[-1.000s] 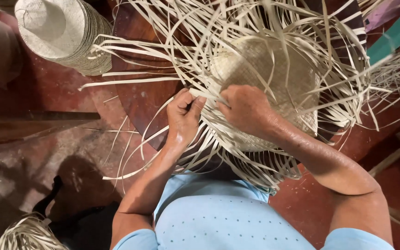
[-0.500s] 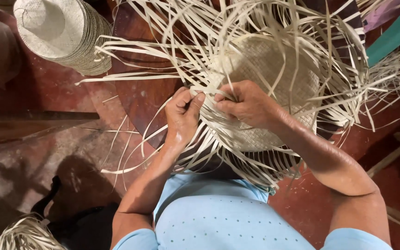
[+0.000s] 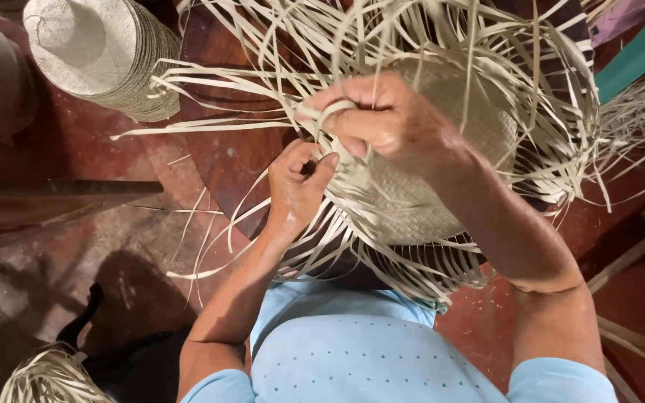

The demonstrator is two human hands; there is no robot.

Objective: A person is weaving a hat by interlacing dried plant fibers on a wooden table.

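Note:
A half-woven pale straw hat (image 3: 442, 186) lies crown-up in front of me, with long loose straw strips (image 3: 263, 89) fanning out all round its edge. My left hand (image 3: 300, 179) pinches strips at the hat's left rim. My right hand (image 3: 382, 119) is raised above the crown, fingers curled round a looped straw strip. Both forearms reach out from light blue sleeves at the bottom.
A stack of finished straw hats (image 3: 106, 60) stands at the upper left on the red-brown floor (image 3: 61, 254). A bundle of loose straw (image 3: 46, 377) lies at the bottom left beside a dark cloth. A teal bar (image 3: 636, 52) crosses the upper right.
My right hand has lifted off the hat's rim and moved up over the crown, pulling a strip with it. My left hand stays at the left rim.

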